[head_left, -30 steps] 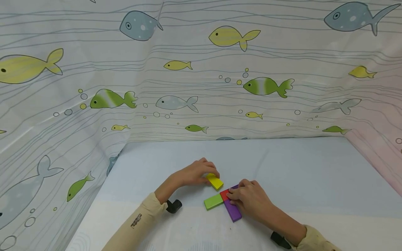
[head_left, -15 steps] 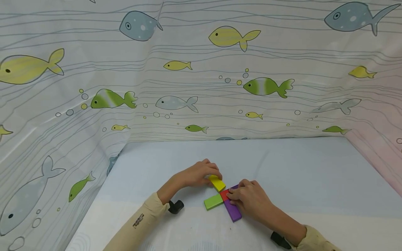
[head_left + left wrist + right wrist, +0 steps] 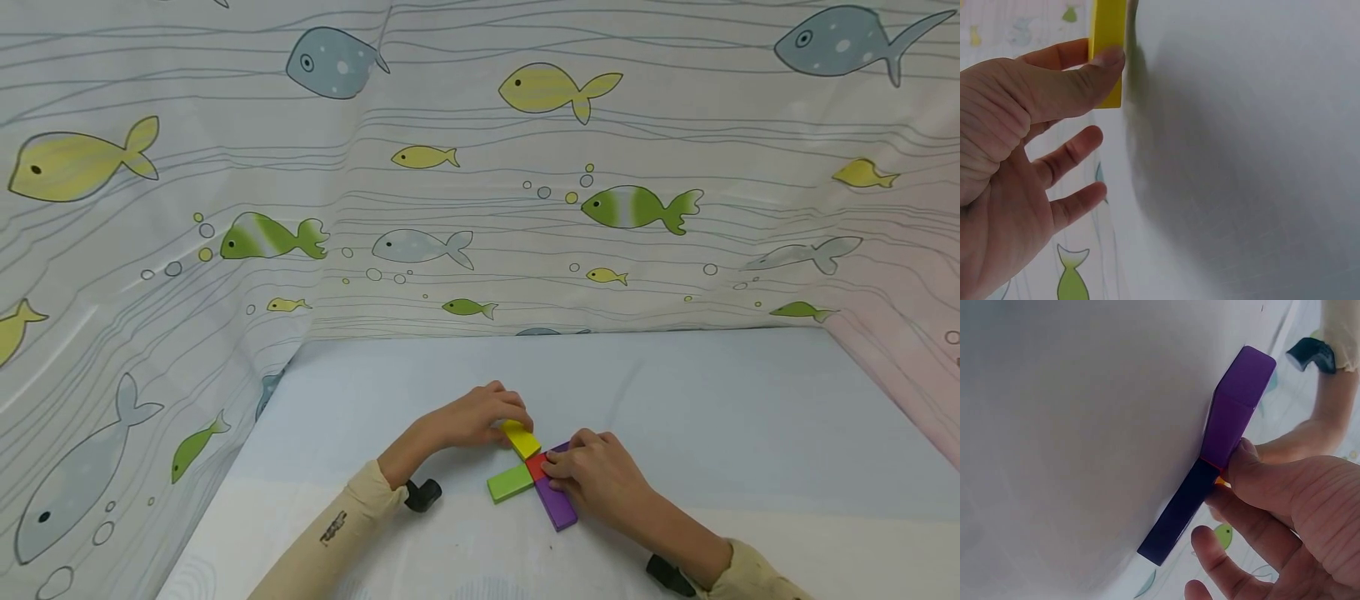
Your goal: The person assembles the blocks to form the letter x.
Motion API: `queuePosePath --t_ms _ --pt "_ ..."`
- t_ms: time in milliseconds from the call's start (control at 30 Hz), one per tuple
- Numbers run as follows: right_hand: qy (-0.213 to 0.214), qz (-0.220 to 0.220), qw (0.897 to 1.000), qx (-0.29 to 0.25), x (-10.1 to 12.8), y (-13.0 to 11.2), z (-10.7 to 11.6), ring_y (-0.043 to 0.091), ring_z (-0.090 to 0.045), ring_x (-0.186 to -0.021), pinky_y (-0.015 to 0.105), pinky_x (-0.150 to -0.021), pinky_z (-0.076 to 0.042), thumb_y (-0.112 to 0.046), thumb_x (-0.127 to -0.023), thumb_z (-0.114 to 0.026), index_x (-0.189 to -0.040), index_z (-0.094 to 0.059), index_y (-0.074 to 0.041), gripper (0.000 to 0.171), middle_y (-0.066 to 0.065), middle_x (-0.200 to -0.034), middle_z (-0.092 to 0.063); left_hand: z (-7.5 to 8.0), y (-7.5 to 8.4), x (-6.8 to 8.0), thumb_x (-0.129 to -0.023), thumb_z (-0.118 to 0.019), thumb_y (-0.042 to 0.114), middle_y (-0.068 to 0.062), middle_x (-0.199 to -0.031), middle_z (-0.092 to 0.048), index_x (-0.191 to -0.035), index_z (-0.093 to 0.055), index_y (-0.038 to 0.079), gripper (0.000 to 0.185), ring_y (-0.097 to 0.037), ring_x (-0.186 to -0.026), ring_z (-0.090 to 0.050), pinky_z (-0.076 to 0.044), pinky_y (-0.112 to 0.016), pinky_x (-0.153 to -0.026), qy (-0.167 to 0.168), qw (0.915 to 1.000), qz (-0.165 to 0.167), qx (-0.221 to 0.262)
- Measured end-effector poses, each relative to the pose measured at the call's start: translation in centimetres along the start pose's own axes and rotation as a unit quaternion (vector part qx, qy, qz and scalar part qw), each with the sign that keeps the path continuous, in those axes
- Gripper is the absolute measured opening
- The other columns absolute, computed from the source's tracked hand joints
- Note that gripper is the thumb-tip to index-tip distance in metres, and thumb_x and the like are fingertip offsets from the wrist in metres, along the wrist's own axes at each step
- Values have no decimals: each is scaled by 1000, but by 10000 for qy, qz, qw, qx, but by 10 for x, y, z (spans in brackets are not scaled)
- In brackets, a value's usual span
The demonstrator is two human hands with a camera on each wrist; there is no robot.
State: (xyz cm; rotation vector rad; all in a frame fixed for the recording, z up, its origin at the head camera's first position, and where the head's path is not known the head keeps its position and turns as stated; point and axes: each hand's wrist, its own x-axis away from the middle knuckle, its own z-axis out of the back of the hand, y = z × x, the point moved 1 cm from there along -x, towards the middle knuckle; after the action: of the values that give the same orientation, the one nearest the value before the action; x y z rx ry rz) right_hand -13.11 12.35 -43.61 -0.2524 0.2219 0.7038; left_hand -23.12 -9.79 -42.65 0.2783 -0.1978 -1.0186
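Head view gives us the clearest layout: on the pale blue tabletop (image 3: 675, 392) our left hand (image 3: 468, 417) pinches the far end of a yellow block (image 3: 521, 439), thumb on one side and fingers curled over the other, and the left wrist view confirms that grip, with the thumb pressed flat on the block's edge and the lower fingers spread free. The yellow block lies slanted, its near end touching a small red block (image 3: 536, 466) at the centre of the cluster. Our right hand (image 3: 600, 479) rests over that centre, fingertips pinching the red block and covering the upper part of a purple block (image 3: 556, 503), which runs toward us from under the hand. In the right wrist view the thumb presses against the purple block's side; a second, darker purple piece seems to continue beyond it, though we cannot tell for certain from this angle. A green block (image 3: 510, 482) lies just left of the red one, touching it, with neither hand on it. Behind the tabletop hangs a fish-print curtain (image 3: 480, 183).
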Motion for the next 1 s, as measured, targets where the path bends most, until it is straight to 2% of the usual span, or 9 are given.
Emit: queuePosePath --t_ms 1000 --pt "122 101 9999 34 -1 0 0 18 -58 -85 43 -72 -49 -27 -81 -82 -107 -79 -19 27 -5 -102 -74 -1 -2 -3 -89 -74 16 6 -119 -63 -118 -71 25 31 -16 -106 -47 -39 -26 -86 -126 9998 -113 -71"
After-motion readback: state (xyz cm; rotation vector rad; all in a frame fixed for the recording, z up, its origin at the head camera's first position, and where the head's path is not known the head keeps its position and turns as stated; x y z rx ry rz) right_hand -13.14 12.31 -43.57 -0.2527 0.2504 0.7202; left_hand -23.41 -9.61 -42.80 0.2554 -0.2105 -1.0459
